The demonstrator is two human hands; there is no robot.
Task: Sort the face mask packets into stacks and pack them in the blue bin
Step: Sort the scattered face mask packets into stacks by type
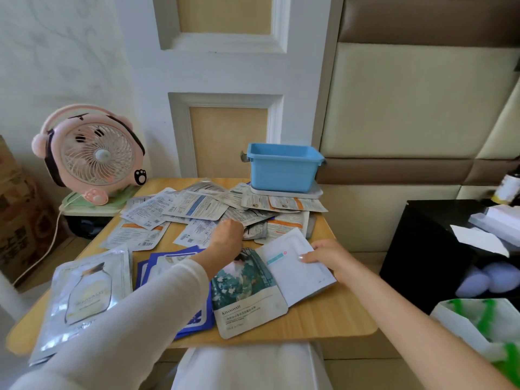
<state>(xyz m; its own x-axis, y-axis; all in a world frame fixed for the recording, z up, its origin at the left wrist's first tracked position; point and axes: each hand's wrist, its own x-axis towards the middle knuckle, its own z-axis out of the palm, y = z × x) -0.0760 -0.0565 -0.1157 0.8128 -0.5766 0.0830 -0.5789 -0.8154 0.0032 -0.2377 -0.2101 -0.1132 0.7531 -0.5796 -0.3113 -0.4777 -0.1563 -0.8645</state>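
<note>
Centrally: loose pile of packets point(197, 209), mostly white backs with print, some with orange bands, overlapping across the far half of the table point(323, 319).

Bin point(284, 170), blue, open top, upper right of the pile at the table's far right corner; it stands on a white lid point(315, 192), which overlaps the pile's edge. Nothing shows inside it from this angle.

Sorted lots, lower half of the frame, left to right:
- silver stack point(84, 296), bottle print, at the table's lower left edge;
- blue stack point(166, 263), fanned, partly under the left sleeve;
- green packet point(247, 291), floral picture, face up, just right of the blue stack;
- white packet point(295, 266), tilted, its lower left edge under the green packet.

Left hand point(228, 235): centre of frame, at the pile's near edge, back upward, fingers curled down among the packets; whether it pinches one cannot be told. White sleeve to the wrist.

Right hand point(323, 257): right of centre, fingers nearly straight and laid flat on the white packet's right edge. Forearm bare.

Surroundings:
- fan point(92, 156), pink, upper left, on a green stand beside the table;
- carton point(19, 206), left edge;
- black box point(422, 249), right;
- bottle point(509, 187), right edge, blurred;
- bag point(484, 319), white and green, lower right.
</note>
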